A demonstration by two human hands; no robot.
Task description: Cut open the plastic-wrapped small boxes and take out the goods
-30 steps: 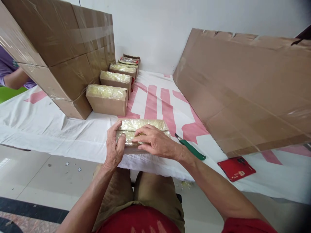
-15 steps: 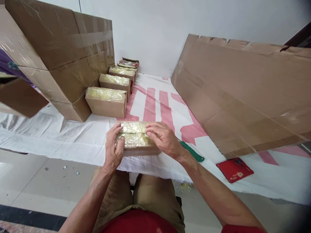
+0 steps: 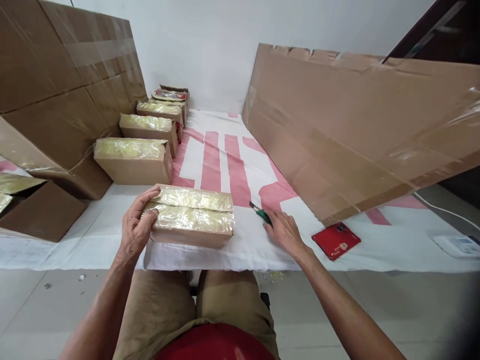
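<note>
In front of me on the table stands a small cardboard box (image 3: 191,239), its top covered by shiny yellowish plastic-wrapped packs (image 3: 195,217). My left hand (image 3: 138,220) grips the box's left end, fingers at the far corner and thumb on the wrapping. To the right of the box, my right hand (image 3: 282,229) is closed around a green utility knife (image 3: 263,216). The knife's dark tip points up and left, away from me, low over the cloth. The palm hides most of its handle.
Similar filled boxes (image 3: 133,170) line up at the back left beside a tall carton stack (image 3: 93,80). An open box (image 3: 45,212) sits at far left. A large cardboard sheet (image 3: 356,125) leans at right; a red phone (image 3: 336,241) lies before it on the white-and-pink cloth (image 3: 258,250).
My right hand has left the box top and taken hold of the green knife on the right. My left hand stays on the box. The view has shifted to the right.
</note>
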